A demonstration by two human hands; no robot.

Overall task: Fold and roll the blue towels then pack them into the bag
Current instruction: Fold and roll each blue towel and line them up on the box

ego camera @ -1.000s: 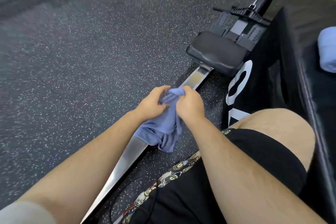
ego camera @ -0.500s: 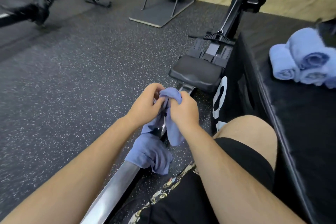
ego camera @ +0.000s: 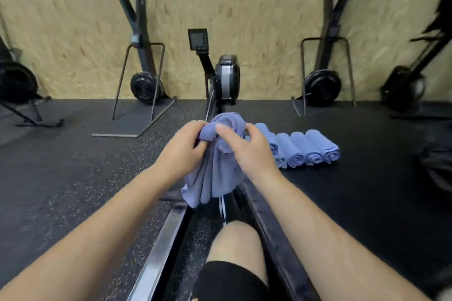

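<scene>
A crumpled blue towel [ego camera: 215,173] hangs in front of me, bunched at its top and loose below. My left hand [ego camera: 182,148] grips its upper left part. My right hand [ego camera: 247,146] pinches the bunched top from the right. Behind my right hand, a row of several rolled blue towels [ego camera: 300,148] lies side by side on the black padded box [ego camera: 354,190]. No bag is clearly in view; a dark blurred shape [ego camera: 437,164] sits at the right edge.
The rowing machine's metal rail [ego camera: 156,252] runs under my hands toward its flywheel [ego camera: 227,78] and monitor [ego camera: 198,39]. My bare knee [ego camera: 234,242] is below. Other rowers stand upright against the wooden wall [ego camera: 73,32]. Speckled rubber floor [ego camera: 61,190] lies left.
The view has swung up and to the right, from the floor to the wall. Both hands have lifted the towel off the rail, and the row of rolled towels now lies behind them.
</scene>
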